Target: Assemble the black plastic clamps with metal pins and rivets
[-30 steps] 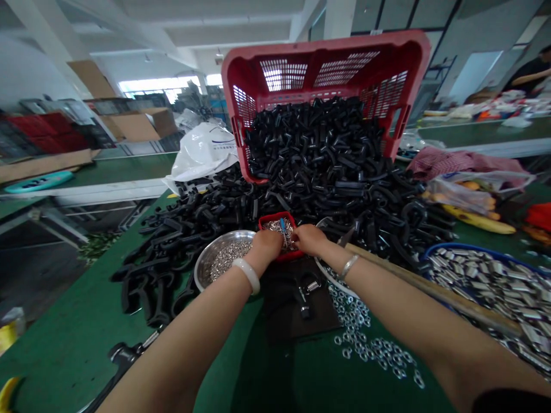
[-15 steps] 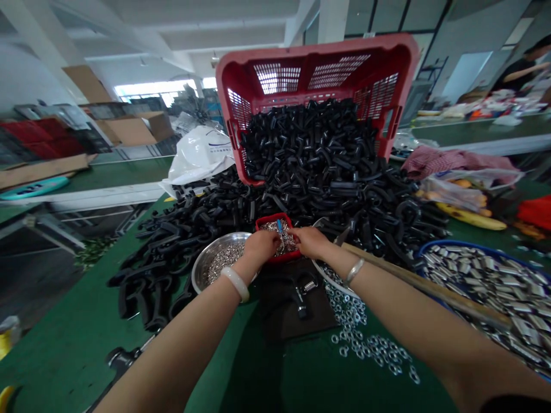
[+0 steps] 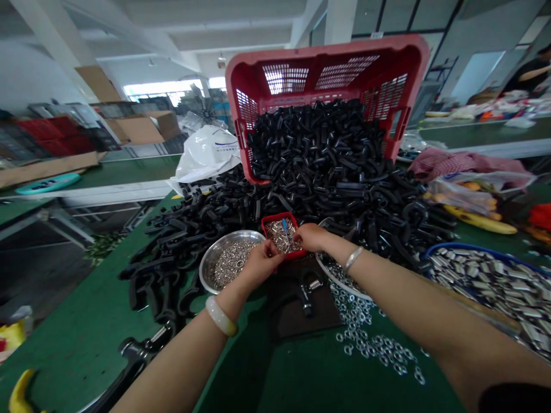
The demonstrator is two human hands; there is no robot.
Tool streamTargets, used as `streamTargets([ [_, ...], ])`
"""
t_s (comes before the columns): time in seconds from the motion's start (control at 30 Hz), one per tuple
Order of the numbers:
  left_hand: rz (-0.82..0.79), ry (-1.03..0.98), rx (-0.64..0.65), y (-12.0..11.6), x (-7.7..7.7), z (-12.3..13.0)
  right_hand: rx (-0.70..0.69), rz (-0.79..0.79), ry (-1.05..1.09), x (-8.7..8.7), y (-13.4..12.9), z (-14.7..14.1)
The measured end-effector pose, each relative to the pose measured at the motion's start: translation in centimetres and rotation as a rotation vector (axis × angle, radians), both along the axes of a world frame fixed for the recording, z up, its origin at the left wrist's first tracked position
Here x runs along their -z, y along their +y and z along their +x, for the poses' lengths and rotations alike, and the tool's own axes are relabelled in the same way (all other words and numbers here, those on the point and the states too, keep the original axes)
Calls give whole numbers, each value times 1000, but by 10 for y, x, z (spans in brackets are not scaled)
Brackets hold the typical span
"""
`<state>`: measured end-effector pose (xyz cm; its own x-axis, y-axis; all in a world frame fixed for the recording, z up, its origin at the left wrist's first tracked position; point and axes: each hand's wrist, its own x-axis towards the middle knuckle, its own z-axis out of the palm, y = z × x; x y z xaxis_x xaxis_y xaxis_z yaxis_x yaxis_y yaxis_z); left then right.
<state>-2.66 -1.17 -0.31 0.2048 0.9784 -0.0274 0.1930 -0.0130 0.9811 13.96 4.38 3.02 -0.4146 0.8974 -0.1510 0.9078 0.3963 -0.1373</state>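
My left hand is between the steel bowl of small metal parts and the red tray, its thumb and fingers pinched together. Whatever is in that pinch is too small to make out. Over the right side of the tray, my right hand has its fingertips closed among small metal pins; what they grip is hidden. A blue-handled tool lies on the pins. Nearer me, a black curved handle-like part with a spring rests on a dark pad.
A tilted red basket spills a heap of black parts across the table. Metal nuts are scattered at the right, beside a white-rimmed bowl. A blue-rimmed basin of metal pieces stands further right. Bananas lie behind it.
My left hand has drawn back from the red tray, toward the left and nearer me. My right hand stays at the tray's right side. The whole view has shifted slightly.
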Motion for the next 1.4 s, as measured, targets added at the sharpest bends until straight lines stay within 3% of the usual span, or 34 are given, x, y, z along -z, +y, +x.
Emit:
streamTargets([
  [0.13,-43,3,59,-10,-7,6,18,19,33,1,2,0],
  [0.3,-24,274,108,-21,-5,20,80,127,174,2,-3,12],
  [0.43,207,616,135,-26,1,25,98,168,308,3,-28,27],
  [0.53,268,724,117,-28,3,25,97,165,436,6,-58,40],
  [0.7,214,611,85,-33,7,26,150,164,566,19,-100,58],
  [0.83,203,606,47,-38,9,31,174,151,529,30,-114,60],
  [1.03,383,842,77,-46,10,29,180,183,509,36,-120,55],
  [1.23,279,645,3,-41,13,25,227,185,512,45,-118,54],
  [1.4,290,639,28,-39,12,26,237,196,442,45,-116,51],
])
